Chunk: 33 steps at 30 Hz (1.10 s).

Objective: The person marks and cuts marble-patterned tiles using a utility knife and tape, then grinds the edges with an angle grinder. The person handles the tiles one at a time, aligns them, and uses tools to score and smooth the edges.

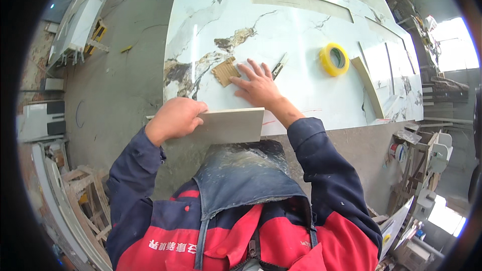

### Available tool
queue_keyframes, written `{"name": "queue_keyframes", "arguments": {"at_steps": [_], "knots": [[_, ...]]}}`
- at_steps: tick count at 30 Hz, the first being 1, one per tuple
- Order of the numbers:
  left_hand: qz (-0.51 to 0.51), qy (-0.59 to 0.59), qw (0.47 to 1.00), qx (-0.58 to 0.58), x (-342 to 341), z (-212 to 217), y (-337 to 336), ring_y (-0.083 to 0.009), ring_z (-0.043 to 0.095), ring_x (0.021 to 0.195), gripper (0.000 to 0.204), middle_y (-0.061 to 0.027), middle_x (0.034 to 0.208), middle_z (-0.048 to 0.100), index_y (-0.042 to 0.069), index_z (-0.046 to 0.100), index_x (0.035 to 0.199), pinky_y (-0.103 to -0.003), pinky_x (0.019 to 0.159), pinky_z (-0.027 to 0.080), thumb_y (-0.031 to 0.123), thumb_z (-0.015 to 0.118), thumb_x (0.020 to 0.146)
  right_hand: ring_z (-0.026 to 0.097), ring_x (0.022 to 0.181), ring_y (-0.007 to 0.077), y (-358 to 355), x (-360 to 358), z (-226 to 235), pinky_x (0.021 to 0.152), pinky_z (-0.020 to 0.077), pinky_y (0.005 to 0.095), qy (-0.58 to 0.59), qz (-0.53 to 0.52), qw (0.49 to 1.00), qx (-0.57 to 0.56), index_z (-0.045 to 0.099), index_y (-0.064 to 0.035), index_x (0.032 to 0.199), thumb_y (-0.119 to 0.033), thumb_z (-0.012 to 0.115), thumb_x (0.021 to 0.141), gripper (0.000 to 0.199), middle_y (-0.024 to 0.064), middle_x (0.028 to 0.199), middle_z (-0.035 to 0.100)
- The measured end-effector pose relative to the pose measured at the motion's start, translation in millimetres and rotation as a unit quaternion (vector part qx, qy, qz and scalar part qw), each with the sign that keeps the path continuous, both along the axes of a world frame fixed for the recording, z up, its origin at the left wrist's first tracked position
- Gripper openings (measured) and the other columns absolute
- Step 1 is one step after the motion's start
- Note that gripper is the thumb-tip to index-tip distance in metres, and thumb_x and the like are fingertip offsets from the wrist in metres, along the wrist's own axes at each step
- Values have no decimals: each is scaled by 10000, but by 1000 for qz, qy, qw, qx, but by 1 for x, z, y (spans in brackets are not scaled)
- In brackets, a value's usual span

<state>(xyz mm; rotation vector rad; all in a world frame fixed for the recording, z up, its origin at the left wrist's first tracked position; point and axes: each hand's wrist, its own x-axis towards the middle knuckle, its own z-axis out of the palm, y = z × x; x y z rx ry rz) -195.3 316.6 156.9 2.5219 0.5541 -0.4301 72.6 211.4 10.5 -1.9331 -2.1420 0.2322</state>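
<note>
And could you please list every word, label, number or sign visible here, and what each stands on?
Jacket: white printed characters on one side of the chest, which I won't copy out; the other side's mark is too small to read.
Yellow tape roll: nothing readable.
Marble-patterned slab: red lines, no words.

We note, on the marbled slab, a tape roll; left of it, a knife, then cardboard; right, a pale strip.

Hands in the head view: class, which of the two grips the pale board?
The left hand, closed on the pale board near its left end; the right hand instead spreads its fingers over the marbled slab.
</note>
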Motion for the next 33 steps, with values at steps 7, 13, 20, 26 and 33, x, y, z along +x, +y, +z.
{"name": "queue_keyframes", "arguments": {"at_steps": [7, 13, 20, 26, 33], "knots": [[1, 6, 997, -72, 24, -52, 52, -412, 682, 1007, 293, -209, 1011, 725, 39, 703, 1061, -509, 852, 524, 204, 791, 836, 331, 1529, 357, 16, 56, 8, 1245, 265, 566, 9, -111, 992, 67, 738, -268, 1267, -368, 719, 945, 337, 73, 1551, 505], [-12, 16, 999, -48, 26, -80, 61, -400, 649, 1055, 300, -188, 1053, 690, 19, 691, 1039, -480, 897, 520, 157, 810, 800, 499, 1393, 352, -16, 83, 30, 1159, 375, 515, 36, -296, 931, 211, 769, -168, 1123, -96, 702, 878, 263, 75, 1359, 641], [-47, -104, 993, 1, 31, -77, 58, -385, 619, 1098, 364, -176, 1115, 664, 20, 663, 1094, -461, 948, 509, 114, 813, 776, 408, 1478, 365, -96, 157, 8, 1178, 343, 530, -70, -492, 859, 124, 629, -111, 1362, -88, 701, 857, 510, 110, 1497, 543], [6, -113, 993, 40, 63, -44, 23, -404, 598, 1184, 433, -189, 1229, 669, 12, 651, 1235, -476, 1017, 483, 130, 778, 838, 407, 1456, 383, -88, 203, -1, 1204, 233, 683, -88, -446, 891, -27, 649, -73, 1251, -162, 632, 898, 364, 149, 1354, 604], [120, -193, 973, -29, 140, 2, -85, -332, 684, 1100, 325, -178, 1166, 714, -13, 688, 1208, -424, 960, 525, 87, 710, 899, 689, 905, 333, -190, 139, 131, 856, 524, 446, 384, -311, 854, 161, 678, 6, 1069, -293, 727, 847, 375, 211, 938, 697]]}}
